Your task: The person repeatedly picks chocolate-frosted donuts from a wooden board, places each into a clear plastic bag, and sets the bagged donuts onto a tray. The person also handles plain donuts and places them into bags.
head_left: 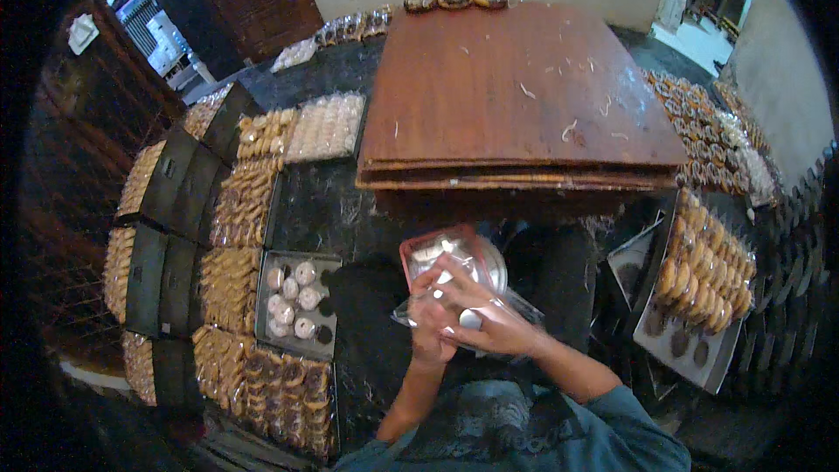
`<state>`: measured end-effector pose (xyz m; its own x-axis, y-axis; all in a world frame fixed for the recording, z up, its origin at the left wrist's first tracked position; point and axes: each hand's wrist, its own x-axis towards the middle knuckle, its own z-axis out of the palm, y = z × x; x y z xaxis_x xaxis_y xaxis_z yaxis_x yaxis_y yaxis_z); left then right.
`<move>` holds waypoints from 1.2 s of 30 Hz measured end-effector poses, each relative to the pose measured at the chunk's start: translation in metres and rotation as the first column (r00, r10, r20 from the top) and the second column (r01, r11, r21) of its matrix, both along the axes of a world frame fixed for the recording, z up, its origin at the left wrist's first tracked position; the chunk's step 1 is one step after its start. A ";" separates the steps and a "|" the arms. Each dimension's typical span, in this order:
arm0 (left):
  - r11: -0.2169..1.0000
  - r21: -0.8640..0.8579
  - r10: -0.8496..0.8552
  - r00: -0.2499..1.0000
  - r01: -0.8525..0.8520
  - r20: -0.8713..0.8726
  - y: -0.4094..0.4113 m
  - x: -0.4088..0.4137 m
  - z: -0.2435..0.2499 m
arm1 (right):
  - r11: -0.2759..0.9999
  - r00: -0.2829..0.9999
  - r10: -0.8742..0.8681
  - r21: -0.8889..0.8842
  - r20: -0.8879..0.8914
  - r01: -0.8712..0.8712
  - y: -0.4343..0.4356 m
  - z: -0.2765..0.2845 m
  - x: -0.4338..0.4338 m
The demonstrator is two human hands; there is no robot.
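My left hand (429,331) and my right hand (495,324) are close together in front of my body, both blurred by motion. Clear plastic film (524,305), seemingly a bag, lies under and around them; whether my fingers grip it cannot be made out. Just beyond my fingertips is a red-rimmed plastic container (406,255) with shiny, clear contents. Behind its right side, a round shiny dish or lid (498,269) is partly hidden. To the left, a metal tray (328,331) holds several white-coated doughnuts (305,298).
A brown wooden table (472,92) with scattered pale streaks stands ahead. Wrapped pastries (229,282) fill trays along the left. On the right, a tilted tray (685,357) bears packed doughnuts (708,262); chocolate-topped ones (695,124) lie beyond. Dark crates (144,282) stand at far left.
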<state>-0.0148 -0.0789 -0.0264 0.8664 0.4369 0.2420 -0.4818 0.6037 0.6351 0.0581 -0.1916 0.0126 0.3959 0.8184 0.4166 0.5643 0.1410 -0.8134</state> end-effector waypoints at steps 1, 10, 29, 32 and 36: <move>0.988 -0.141 0.068 0.998 -0.067 0.002 0.011 0.003 0.001 | 0.999 0.999 0.029 0.021 -0.035 -0.028 0.004 0.001 0.003; 0.783 -0.235 0.597 0.802 -0.577 0.020 0.180 -0.027 -0.027 | 0.889 0.882 -0.453 0.011 -0.133 0.458 0.007 0.093 0.227; 0.896 -0.275 0.241 0.903 -0.348 -0.355 0.218 0.020 -0.104 | 0.642 0.680 -0.629 -0.243 0.376 0.728 0.153 0.074 0.662; 0.911 -0.264 0.258 0.937 -0.317 -0.235 0.219 0.019 -0.114 | 0.472 0.449 -0.663 -0.132 0.599 0.872 0.164 0.099 0.622; 0.932 -0.296 0.199 0.978 -0.208 -0.060 0.221 0.032 -0.110 | 0.548 0.199 -0.464 0.103 0.863 0.830 0.120 0.128 0.502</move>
<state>0.0173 0.1424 -0.1366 0.7556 0.6531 0.0498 -0.5991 0.6584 0.4557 0.5605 -0.0713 0.1406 0.5412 0.5544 0.6323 0.6530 -0.7508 0.0994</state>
